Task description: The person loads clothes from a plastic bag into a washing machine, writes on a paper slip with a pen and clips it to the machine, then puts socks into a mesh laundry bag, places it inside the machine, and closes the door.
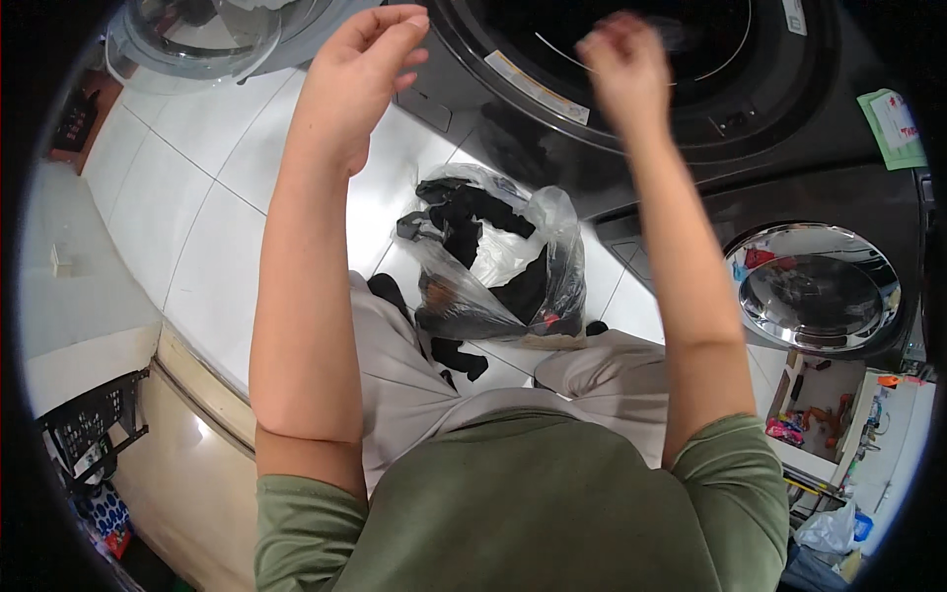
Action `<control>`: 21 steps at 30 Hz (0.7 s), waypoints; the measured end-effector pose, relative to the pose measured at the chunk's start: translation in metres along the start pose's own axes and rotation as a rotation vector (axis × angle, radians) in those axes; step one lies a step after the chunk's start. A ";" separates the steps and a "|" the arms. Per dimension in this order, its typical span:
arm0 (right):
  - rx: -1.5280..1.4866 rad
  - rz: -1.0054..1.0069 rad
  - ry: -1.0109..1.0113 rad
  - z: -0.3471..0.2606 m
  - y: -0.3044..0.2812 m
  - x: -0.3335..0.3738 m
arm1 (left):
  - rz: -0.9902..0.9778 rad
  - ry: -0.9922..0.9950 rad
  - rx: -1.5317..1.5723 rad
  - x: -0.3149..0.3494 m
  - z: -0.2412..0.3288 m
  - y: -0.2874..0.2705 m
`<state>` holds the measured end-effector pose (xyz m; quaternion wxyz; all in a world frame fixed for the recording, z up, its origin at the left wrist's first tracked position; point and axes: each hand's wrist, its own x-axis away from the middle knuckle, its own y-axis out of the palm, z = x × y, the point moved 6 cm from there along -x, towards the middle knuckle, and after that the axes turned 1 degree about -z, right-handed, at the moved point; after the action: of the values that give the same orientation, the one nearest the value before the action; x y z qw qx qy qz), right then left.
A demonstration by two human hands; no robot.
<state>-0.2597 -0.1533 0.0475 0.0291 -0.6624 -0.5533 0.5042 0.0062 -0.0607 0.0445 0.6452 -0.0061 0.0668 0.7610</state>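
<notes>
My left hand (373, 49) is raised at the upper left, in front of a dark front-loading machine (552, 163). Its fingers are loosely bent and apart, and I see nothing in them. My right hand (631, 69), smeared by motion, is before the machine's round dark door area (681, 94); its fingers look curled, and whether they hold anything is unclear. Below and between my hands, a clear plastic bag (564, 222) stands open on the floor by my legs. Black clothing (459, 222) fills part of it. A black cloth piece (459, 360) lies beside the bag.
A round glass door (197, 44) hangs open at the upper left. On the right is a lower machine with a shiny round door (819, 286). Past it stands a pale open box (814, 414) of small items. A black crate (94, 424) is at the left, above white floor tiles (207, 257).
</notes>
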 end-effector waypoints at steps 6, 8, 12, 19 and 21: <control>0.397 -1.352 -0.179 0.081 0.113 0.339 | -0.053 -0.060 0.046 -0.009 -0.005 0.015; 0.611 -1.460 -0.195 0.123 0.083 0.377 | -0.055 -0.037 0.017 -0.009 -0.005 0.018; 0.520 -1.477 0.189 0.096 0.040 0.315 | -0.053 0.037 -0.105 0.004 -0.004 0.004; -0.142 -0.561 0.421 -0.028 -0.126 0.115 | -0.141 0.025 -0.050 0.010 0.007 0.034; -0.095 -0.560 0.484 -0.033 -0.120 0.103 | -0.389 0.107 -0.112 0.018 0.004 0.059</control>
<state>-0.3341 -0.0112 0.0697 0.2650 -0.5862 -0.7129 0.2790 -0.0542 -0.0520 0.0526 0.7743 -0.0952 0.0560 0.6231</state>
